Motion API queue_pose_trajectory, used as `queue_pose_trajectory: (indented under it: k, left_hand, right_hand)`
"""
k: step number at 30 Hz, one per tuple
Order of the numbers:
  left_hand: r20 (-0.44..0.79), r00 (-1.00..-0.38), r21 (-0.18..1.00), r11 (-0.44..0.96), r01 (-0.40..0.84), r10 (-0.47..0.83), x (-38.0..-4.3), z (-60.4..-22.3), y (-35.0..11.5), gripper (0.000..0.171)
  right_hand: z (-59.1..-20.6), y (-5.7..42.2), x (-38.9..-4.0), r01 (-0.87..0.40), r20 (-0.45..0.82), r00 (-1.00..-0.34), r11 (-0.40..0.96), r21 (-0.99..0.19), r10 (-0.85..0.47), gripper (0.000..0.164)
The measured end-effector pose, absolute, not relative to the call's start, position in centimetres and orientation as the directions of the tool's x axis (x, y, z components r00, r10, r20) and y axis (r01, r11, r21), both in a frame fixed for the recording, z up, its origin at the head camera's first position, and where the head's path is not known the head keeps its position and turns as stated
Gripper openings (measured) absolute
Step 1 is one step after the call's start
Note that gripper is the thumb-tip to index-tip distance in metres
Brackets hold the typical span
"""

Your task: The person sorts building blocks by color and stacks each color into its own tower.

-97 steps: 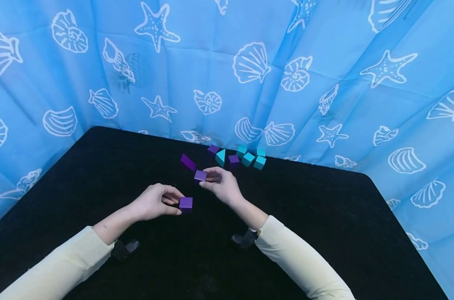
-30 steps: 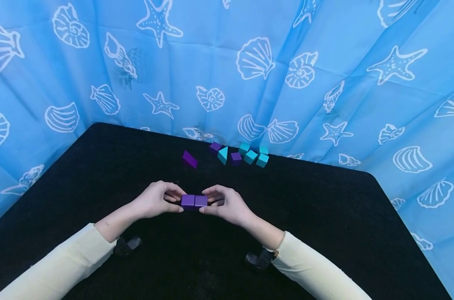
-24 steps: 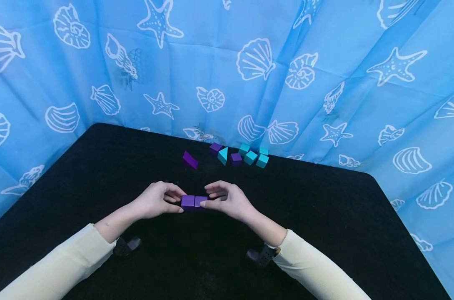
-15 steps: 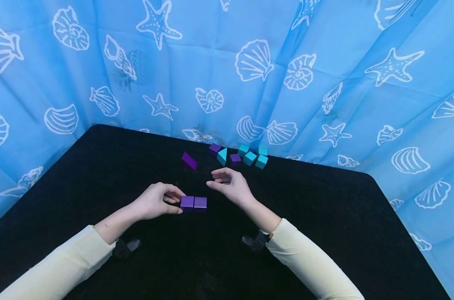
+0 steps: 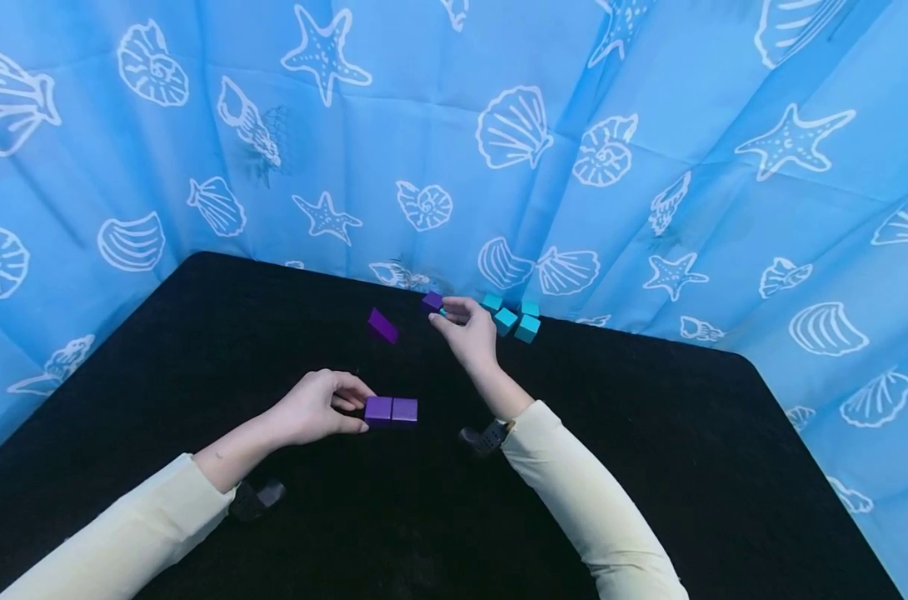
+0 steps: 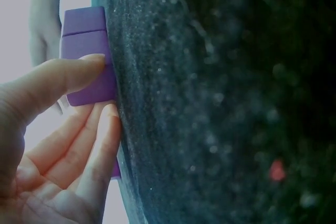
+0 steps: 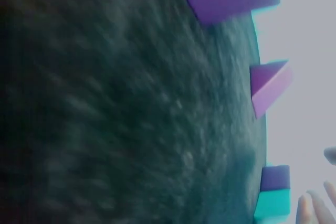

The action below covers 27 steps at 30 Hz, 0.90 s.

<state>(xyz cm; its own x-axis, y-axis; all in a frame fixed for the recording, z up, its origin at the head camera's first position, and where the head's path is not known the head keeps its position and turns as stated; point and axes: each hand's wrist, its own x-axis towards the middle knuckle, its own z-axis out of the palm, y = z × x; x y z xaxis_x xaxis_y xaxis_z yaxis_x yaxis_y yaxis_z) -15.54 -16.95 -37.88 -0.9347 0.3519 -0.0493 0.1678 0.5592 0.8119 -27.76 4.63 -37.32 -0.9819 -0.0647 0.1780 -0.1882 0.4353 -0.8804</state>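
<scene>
My left hand [image 5: 315,408] pinches a purple cube [image 5: 378,410] on the black table, thumb on its near side. Against this cube's right face stands another purple cube [image 5: 405,411]; in the left wrist view the thumb lies across the held cube [image 6: 89,92]. Farther back, my right hand [image 5: 469,333] reaches over the loose blocks, fingers loosely bent and apart from the thumb. It hides most of a teal triangular block [image 5: 442,312] and a purple cube. Fingertips [image 7: 305,211] show beside a teal block [image 7: 273,203] in the right wrist view, with no held block visible.
A purple triangular block [image 5: 382,326] lies left of the right hand, and a purple cube [image 5: 432,302] sits behind it. Several teal cubes [image 5: 505,322] cluster to its right near the table's [image 5: 611,417] back edge. A blue shell-patterned curtain [image 5: 424,125] hangs behind.
The right hand brought a purple cube against the left-hand one, let go of it, and moved away to the back blocks. The left hand has stayed on its cube.
</scene>
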Motion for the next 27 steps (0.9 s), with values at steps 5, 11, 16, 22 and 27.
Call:
queue_pose_trajectory:
  k: [5, 11, 16, 22, 27]
  left_hand:
    - [-0.036, -0.936, 0.803, 0.568, 0.182, 0.350, -15.4, -37.9, -16.9, 0.034]
    - [-0.021, -0.934, 0.807, 0.558, 0.194, 0.356, -15.4, -38.0, -16.9, 0.032]
    - [-0.021, -0.934, 0.807, 0.558, 0.194, 0.356, -15.4, -38.1, -16.9, 0.031]
    - [-0.035, -0.933, 0.811, 0.557, 0.182, 0.358, -15.5, -38.2, -16.8, 0.032]
    - [-0.032, -0.934, 0.812, 0.554, 0.183, 0.356, -15.5, -38.0, -16.9, 0.032]
  right_hand:
    - [-37.7, 4.5, -29.1, -0.185, 0.193, -0.981, 0.483, -0.856, -0.034, 0.039]
    - [-38.0, 4.2, -30.0, -0.179, 0.196, -0.980, 0.516, -0.838, -0.022, 0.041]
    - [-38.2, 3.8, -30.6, -0.186, 0.205, -0.978, 0.549, -0.815, -0.028, 0.043]
    - [-38.5, 3.4, -31.2, -0.158, 0.191, -0.981, 0.660, -0.734, -0.022, 0.052]
    - [-38.4, 3.2, -31.4, -0.151, 0.187, -0.982, 0.710, -0.688, -0.028, 0.050]
